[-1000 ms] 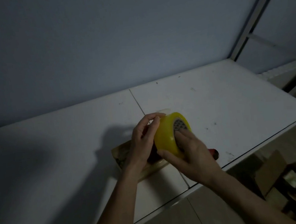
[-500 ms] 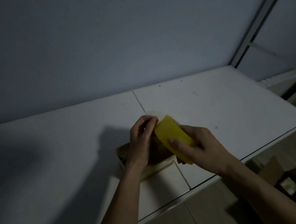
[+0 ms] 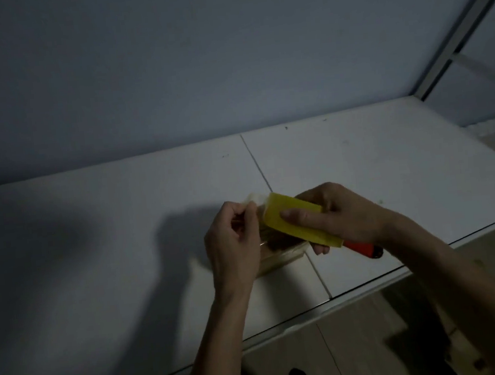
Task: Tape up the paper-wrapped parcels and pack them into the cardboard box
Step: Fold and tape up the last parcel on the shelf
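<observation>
A yellow tape roll (image 3: 296,223) is held edge-on over the white table (image 3: 126,259), gripped by my right hand (image 3: 336,213) with the thumb across its rim. My left hand (image 3: 235,243) pinches the loose pale end of the tape (image 3: 252,200) just left of the roll. Under both hands lies a paper-wrapped parcel (image 3: 280,255), flat on the table and mostly hidden. An orange-handled cutter (image 3: 364,248) lies on the table under my right wrist.
The table's front edge (image 3: 312,311) runs diagonally just below my forearms. A grey wall stands behind the table, with a metal frame post (image 3: 455,34) at the right. Wooden floor shows beneath the edge, dim and blurred.
The tape roll has turned from face-on to edge-on in my right hand. My left hand has drawn the tape end a little leftward. The view shifted, and the cardboard box on the floor left the frame.
</observation>
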